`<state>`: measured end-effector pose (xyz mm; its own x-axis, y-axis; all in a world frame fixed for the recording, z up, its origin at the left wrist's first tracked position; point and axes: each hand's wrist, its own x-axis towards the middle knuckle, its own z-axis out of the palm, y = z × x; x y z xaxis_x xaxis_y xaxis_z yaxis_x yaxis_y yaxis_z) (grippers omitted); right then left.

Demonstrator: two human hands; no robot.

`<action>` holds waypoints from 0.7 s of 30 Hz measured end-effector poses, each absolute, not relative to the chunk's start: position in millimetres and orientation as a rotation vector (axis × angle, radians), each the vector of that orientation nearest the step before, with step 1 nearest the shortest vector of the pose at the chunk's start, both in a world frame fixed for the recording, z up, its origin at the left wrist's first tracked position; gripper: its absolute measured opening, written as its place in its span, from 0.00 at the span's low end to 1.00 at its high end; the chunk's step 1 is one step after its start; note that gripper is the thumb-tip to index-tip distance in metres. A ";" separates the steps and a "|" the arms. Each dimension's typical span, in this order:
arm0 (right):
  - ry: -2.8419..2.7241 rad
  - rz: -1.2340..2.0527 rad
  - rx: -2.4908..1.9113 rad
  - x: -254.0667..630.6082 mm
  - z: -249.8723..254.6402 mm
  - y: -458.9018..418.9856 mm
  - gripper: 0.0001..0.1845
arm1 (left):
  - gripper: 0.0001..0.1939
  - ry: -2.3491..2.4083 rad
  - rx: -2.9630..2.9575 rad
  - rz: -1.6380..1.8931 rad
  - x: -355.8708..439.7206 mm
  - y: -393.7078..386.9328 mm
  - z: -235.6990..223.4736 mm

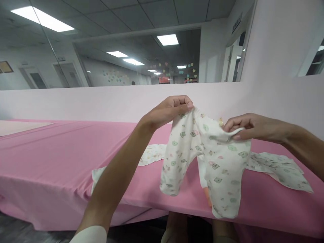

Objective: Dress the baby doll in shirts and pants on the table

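Observation:
A pair of white baby pants [222,162] with small green and pink prints hangs by its waistband above the pink-covered table. My left hand [176,108] pinches one end of the waistband between thumb and fingers. The other side of the waistband is gripped by my right hand [246,126], its fingertips partly hidden by the cloth. Both legs of the pants dangle down, the right one reaching past the table's front edge. Behind them lies another printed white garment [280,170], and a further pale printed piece [153,153] shows beside my left forearm.
A pink cloth [63,152] covers the long table, with folds along its left front. A white and orange item [207,195] shows partly behind the pants. Pale fabric [97,175] peeks out by my left forearm. A white wall [101,104] with mirrors above stands behind.

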<state>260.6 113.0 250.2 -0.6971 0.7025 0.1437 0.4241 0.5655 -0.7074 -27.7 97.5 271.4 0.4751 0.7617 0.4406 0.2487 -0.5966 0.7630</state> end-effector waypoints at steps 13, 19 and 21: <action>-1.898 1.032 -0.762 256.9 249.6 107.7 0.20 | 0.13 0.924 2.139 1.161 -38.8 103.6 278.4; -2.034 1.153 -0.773 260.1 250.1 102.8 0.20 | 0.14 0.998 2.217 1.033 -37.8 102.7 274.5; -2.069 1.086 -0.804 263.6 249.4 103.7 0.21 | 0.14 1.009 2.223 1.029 -39.9 103.0 274.4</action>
<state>263.6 103.7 249.4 -0.5945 0.7591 0.2652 0.2127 0.4665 -0.8585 -39.9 103.0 274.4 0.4433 0.7848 0.4331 0.4179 -0.6084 0.6747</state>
